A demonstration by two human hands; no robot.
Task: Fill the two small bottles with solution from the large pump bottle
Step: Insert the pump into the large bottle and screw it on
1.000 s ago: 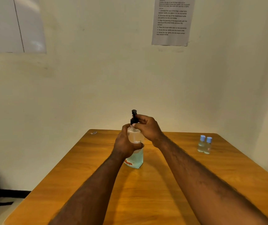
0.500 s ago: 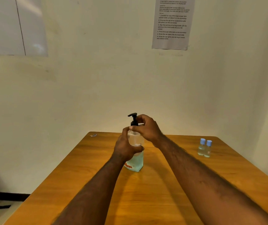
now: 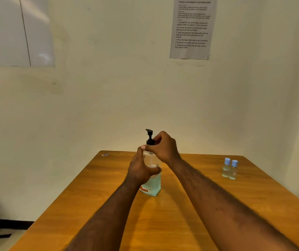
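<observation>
Pump bottle (image 3: 152,185): mid bench (image 3: 163,225), orange label unreadable.
L hand (image 3: 141,169): grips body.
R hand (image 3: 165,147): pinches collar.
Small bottles (image 3: 226,169): far right edge.

The pump bottle (image 3: 151,185) stands mid-table (image 3: 163,223), flanked by both forearms from 6 o'clock. Two small bottles (image 3: 229,169) stand side by side at 2 o'clock; bare wood lies between. A scrap (image 3: 105,154) lies at 11 o'clock. The wall (image 3: 145,87) closes 12 o'clock
</observation>
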